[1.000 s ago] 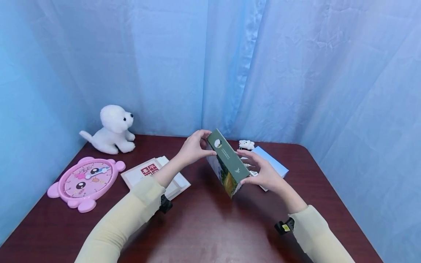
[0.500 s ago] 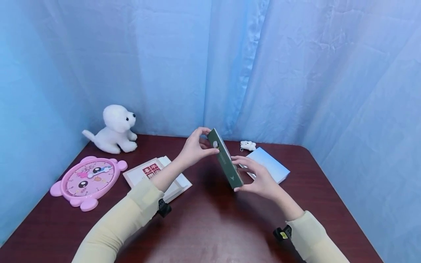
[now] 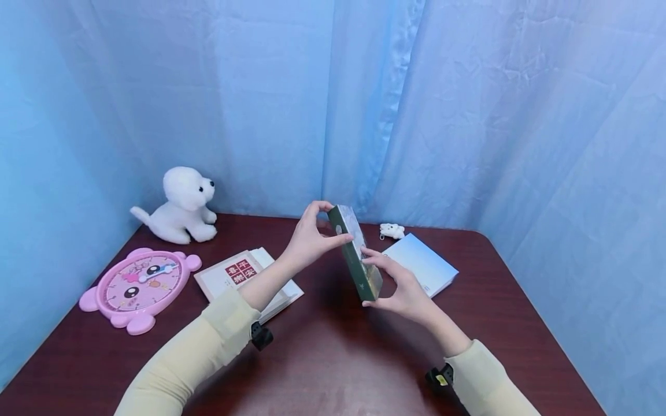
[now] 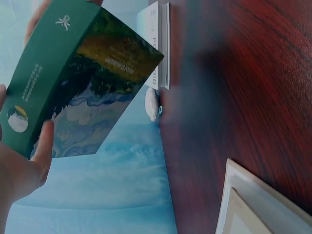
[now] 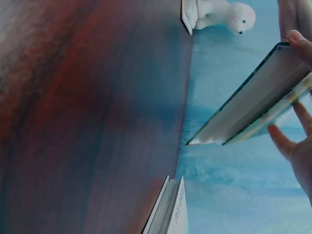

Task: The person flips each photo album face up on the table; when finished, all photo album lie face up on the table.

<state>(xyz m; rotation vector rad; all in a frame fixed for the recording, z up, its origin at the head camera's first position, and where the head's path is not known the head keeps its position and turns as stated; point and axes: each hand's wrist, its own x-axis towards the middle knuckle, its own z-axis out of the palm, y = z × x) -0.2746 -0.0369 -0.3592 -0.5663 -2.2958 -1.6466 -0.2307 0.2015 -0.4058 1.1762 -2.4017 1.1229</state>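
A photo album [image 3: 352,254] with a dark green spine and painted landscape covers is held tilted above the table. In the left wrist view, the green spine and one painted cover of the album [image 4: 97,92] show, with "photo album" lettering. My left hand [image 3: 308,238] grips its upper end, thumb across the spine side. My right hand [image 3: 403,284] holds the lower end, thumb under the near corner and fingers on the cover. From the right wrist, the pale page edges of the album [image 5: 258,97] are visible between its covers.
To the left lie a pink bear-shaped clock [image 3: 140,286] and a stack of cream frames or albums [image 3: 218,277] with red characters. A white plush dog [image 3: 184,202] sits behind them. A blue-and-white book or box [image 3: 424,263] and a small white plush charm [image 3: 392,230] lie right.
The album has turned about its length: the spine, earlier facing up, now faces left, and the other painted cover has come into view. My right hand has shifted slightly left with it.
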